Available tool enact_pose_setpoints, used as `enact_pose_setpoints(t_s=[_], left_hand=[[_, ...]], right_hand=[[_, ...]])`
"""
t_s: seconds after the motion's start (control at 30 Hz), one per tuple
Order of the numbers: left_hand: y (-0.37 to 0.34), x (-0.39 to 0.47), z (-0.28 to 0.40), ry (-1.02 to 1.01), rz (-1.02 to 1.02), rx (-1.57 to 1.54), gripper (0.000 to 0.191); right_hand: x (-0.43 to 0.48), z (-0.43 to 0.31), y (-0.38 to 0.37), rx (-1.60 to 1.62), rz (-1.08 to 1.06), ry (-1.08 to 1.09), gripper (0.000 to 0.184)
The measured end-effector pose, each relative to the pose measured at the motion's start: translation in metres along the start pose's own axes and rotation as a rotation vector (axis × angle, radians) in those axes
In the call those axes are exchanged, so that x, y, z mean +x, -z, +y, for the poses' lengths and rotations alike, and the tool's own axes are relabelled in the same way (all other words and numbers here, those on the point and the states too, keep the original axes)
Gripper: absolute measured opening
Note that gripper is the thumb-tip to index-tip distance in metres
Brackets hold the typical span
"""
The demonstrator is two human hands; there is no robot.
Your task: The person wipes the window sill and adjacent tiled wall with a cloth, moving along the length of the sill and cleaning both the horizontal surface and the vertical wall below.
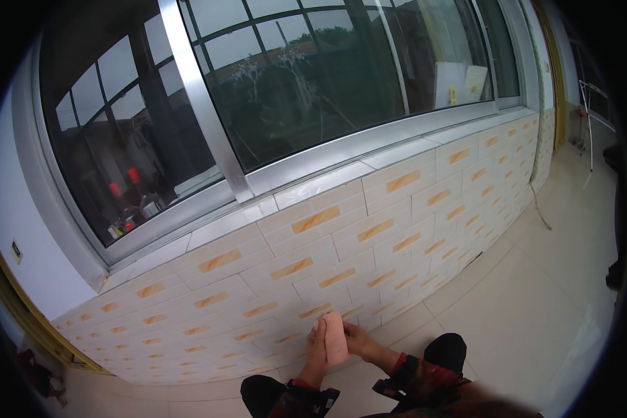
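Observation:
A folded pink cloth is held upright between both hands in front of the tiled wall, low in the view. My left hand grips its left side, with the thumb against the cloth. On the right side my right hand holds the cloth's edge; some of its fingers are hidden behind the cloth. Above the wall, a window with an aluminium frame and dark, reflecting glass rises over a white tiled sill.
Pale floor tiles run along the wall's foot. Bottles with red caps show behind the left pane. A cord hangs to the floor at the right, and a white metal rack stands farther back. My knees are at the bottom.

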State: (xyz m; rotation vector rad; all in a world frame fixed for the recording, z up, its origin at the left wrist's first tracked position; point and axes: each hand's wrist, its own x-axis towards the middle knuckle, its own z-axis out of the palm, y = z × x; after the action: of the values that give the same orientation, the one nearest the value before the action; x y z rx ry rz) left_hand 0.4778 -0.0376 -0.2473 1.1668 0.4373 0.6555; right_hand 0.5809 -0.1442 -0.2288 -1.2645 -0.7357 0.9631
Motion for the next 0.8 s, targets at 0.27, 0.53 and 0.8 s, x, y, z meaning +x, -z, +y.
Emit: enact_pose_setpoints(t_s=[0.27, 0.53, 0.8], left_hand=[[0.022, 0.026, 0.020, -0.261, 0.439, 0.201, 0.034], [0.028, 0.040, 0.036, -0.207, 0.518, 0.241, 0.036], [0.023, 0.046, 0.086, -0.031, 0.229, -0.158, 0.029]], right_hand=[[0.026, -0.017, -0.019, -0.159, 0.203, 0.287, 0.033], [0.042, -0.014, -0.078, -0.585, 0.289, 0.697, 0.045], [0.059, -0.036, -0.074, -0.346, 0.269, 0.791, 0.058]])
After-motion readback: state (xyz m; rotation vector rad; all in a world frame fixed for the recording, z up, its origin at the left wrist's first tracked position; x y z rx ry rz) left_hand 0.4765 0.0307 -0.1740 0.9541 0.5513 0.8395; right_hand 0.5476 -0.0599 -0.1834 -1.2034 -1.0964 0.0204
